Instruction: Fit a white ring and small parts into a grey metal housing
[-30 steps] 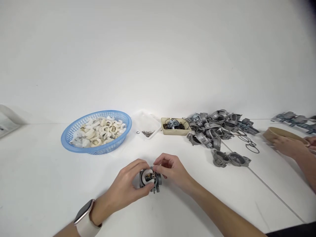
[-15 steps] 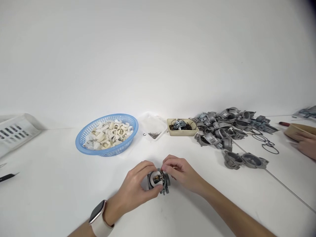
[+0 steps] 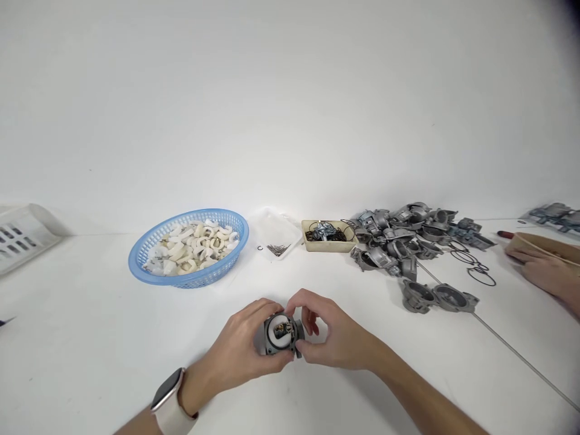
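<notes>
My left hand (image 3: 247, 338) is closed round the left side of a carburetor body (image 3: 270, 350), fingers behind it and thumb along its near edge. The open face is turned up. Inside sits a white U-shaped float (image 3: 273, 331), with brass parts in the middle. My right hand (image 3: 324, 332) grips the right side of the same body, index finger at the far edge and thumb at the near right. Its other fingers are curled beneath the palm.
Beyond my hands are a blue basket (image 3: 140, 277) of white floats, a white tray (image 3: 294, 232) of small pins and a cream tray (image 3: 330, 246) with black rings. Grey metal bowls (image 3: 399, 248) are heaped at right. A co-worker's hand (image 3: 544, 272) rests at a tan container (image 3: 548, 243).
My right hand has gone from pinching at the far edge to spanning the carburetor's right side. The float shows more fully. The co-worker's hand has come further into view.
</notes>
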A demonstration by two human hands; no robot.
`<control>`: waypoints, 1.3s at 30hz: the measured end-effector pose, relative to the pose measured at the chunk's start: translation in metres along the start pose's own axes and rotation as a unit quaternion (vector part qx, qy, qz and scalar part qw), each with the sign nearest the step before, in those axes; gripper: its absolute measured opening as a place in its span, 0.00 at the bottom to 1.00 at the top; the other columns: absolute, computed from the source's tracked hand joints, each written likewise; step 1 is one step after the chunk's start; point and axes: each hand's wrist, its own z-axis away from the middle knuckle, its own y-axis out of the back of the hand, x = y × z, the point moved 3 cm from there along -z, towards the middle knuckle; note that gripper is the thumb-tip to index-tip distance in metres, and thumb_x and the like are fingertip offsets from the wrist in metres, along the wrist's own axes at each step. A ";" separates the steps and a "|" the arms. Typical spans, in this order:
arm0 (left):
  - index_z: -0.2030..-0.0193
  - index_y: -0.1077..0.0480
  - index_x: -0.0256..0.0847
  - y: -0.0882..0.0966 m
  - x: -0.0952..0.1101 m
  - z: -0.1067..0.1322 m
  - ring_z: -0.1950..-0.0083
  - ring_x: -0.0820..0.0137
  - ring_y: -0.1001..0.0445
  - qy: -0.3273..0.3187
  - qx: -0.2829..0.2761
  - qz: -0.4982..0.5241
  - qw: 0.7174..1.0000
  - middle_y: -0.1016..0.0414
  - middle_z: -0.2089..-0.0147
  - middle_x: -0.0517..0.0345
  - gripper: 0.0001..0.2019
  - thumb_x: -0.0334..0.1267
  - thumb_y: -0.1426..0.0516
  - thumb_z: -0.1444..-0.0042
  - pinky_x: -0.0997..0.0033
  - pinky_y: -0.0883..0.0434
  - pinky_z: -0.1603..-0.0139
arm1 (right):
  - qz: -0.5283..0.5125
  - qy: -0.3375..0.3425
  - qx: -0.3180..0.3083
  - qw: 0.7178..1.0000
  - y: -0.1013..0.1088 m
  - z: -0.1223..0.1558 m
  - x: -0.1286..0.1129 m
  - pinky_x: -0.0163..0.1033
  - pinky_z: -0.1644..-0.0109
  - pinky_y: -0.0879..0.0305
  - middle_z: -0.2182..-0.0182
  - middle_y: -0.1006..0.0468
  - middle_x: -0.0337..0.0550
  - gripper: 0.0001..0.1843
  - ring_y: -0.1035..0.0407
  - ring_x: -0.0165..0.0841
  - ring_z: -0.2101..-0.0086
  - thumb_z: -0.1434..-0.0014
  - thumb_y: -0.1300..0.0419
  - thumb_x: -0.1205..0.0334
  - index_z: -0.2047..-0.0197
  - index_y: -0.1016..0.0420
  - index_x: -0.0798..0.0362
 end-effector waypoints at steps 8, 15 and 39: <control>0.49 0.29 0.48 -0.001 0.000 -0.002 0.53 0.64 0.27 -0.001 -0.009 0.018 1.000 0.26 0.54 0.60 0.22 0.34 0.34 0.52 0.67 0.29 0.53 | 0.036 0.011 0.018 0.999 -0.004 -0.001 0.006 0.34 0.67 0.39 0.58 0.27 0.33 0.24 0.39 0.26 0.70 0.51 0.37 0.74 0.52 0.30 0.43; 0.51 0.29 0.46 0.000 0.002 -0.002 0.56 0.64 0.27 -0.005 -0.006 0.015 1.000 0.26 0.56 0.59 0.18 0.35 0.35 0.51 0.66 0.29 0.55 | 0.035 0.023 0.014 0.999 -0.006 -0.001 0.007 0.33 0.67 0.39 0.59 0.28 0.34 0.23 0.39 0.26 0.70 0.50 0.38 0.74 0.52 0.29 0.44; 0.56 0.31 0.46 0.003 0.001 -0.005 0.57 0.63 0.28 -0.018 -0.014 -0.050 0.998 0.27 0.58 0.62 0.22 0.37 0.31 0.59 0.65 0.32 0.57 | 0.045 0.040 0.014 0.998 -0.007 0.001 0.005 0.35 0.66 0.39 0.59 0.29 0.37 0.23 0.40 0.27 0.71 0.49 0.41 0.77 0.52 0.29 0.45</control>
